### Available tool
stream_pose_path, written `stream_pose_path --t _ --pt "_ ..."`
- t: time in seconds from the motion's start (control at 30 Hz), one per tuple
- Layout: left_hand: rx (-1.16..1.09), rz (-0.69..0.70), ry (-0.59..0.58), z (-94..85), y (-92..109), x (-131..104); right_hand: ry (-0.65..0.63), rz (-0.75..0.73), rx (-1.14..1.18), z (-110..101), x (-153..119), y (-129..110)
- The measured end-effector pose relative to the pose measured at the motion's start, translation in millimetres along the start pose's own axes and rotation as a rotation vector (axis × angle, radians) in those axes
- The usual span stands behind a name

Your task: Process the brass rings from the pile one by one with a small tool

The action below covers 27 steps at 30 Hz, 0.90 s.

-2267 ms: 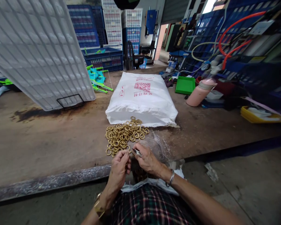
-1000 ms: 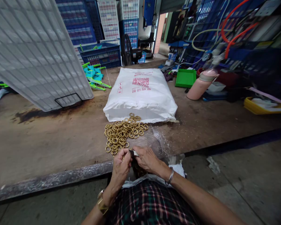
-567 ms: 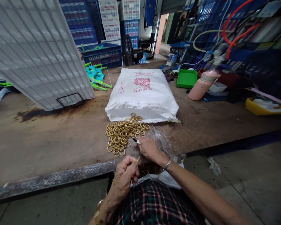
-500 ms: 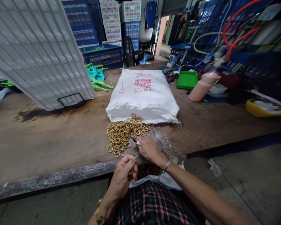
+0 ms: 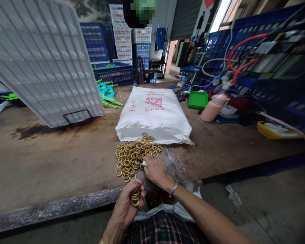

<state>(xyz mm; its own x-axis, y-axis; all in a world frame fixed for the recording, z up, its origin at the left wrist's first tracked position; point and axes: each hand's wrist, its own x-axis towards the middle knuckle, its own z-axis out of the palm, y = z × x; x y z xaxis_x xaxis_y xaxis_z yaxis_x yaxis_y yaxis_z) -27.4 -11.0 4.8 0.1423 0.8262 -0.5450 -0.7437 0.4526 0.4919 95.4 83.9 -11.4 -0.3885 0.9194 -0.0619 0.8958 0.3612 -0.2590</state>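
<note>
A heap of brass rings (image 5: 133, 154) lies on the worn table, just in front of a white sack (image 5: 154, 113) with red print. My left hand (image 5: 130, 200) is at the table's near edge, closed around a small stack of brass rings (image 5: 135, 198). My right hand (image 5: 155, 171) reaches onto the table at the near side of the heap. It grips a small tool with a pale tip (image 5: 142, 163) that touches the rings. Crinkled clear plastic film (image 5: 174, 161) lies under and to the right of my right hand.
A big white grid panel (image 5: 44, 62) leans at the back left. Turquoise and green plastic parts (image 5: 107, 93) lie behind it. A green tray (image 5: 198, 100), a pink bottle (image 5: 212, 107) and a yellow tray (image 5: 277, 130) sit at the right. Blue crates line the back.
My hands, joined over one ring near the table edge, have separated. The left pulled back to the edge with rings in it; the right reached forward to the heap.
</note>
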Motion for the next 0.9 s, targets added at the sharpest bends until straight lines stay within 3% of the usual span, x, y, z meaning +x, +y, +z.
stream_pose_path --t 0.23,0.4,0.63,0.73,0.9 --pt "0.037 0.05 0.061 7.5 4 12 0.088 -0.045 0.201 -5 -12 23" --pt "0.175 0.187 0.125 14.9 1 18 0.194 -0.187 0.432 -13 -27 22" --pt "0.461 0.303 0.134 14.1 -9 24 0.268 -0.377 0.525 -8 -34 19" --pt "0.582 0.342 0.143 10.8 -10 26 0.249 -0.322 0.611 -9 -34 16" --pt "0.931 0.667 0.201 12.3 -4 24 0.128 -0.155 0.765 -19 -34 10"
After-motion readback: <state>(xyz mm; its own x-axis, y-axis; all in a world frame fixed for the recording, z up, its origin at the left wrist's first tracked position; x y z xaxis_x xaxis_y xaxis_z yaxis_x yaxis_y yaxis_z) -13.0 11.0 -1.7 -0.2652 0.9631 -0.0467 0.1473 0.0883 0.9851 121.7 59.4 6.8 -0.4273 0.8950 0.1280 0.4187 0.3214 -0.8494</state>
